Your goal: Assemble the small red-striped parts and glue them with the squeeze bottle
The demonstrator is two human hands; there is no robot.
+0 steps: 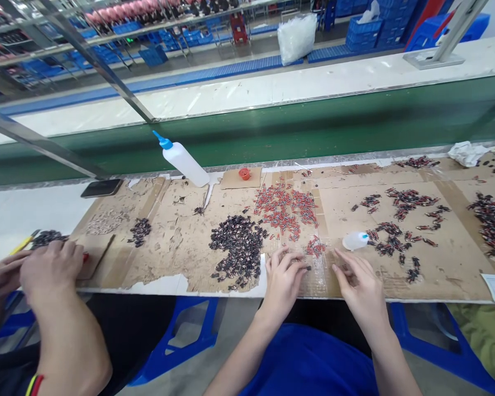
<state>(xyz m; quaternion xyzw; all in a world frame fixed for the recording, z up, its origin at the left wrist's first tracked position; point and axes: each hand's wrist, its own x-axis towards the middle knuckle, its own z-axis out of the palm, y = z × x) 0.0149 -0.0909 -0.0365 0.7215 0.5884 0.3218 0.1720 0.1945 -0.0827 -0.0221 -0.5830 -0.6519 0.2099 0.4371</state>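
Two hands: the left hand (284, 275) and right hand (357, 280) rest palm-down at the near edge of the cardboard sheet (181, 242) on the counter (8, 214).
Left hand: fingers curled, tips touching a small dark part (308, 268); whether it is pinched I cannot tell.
Right hand: fingers loosely bent; what they hold, if anything, I cannot tell.
Dark pile (237, 247): on the cardboard sheet, just left of the left hand.
Red pile (286, 209): farther in on the sheet, beyond the left hand.
Small white bottle (355, 240): lying on the sheet, just beyond the right hand.
Squeeze bottle (183, 159): tilted at the sheet's far edge, blue tip up.
Co-worker's hands (45, 267): at the sheet's left end, closed together.
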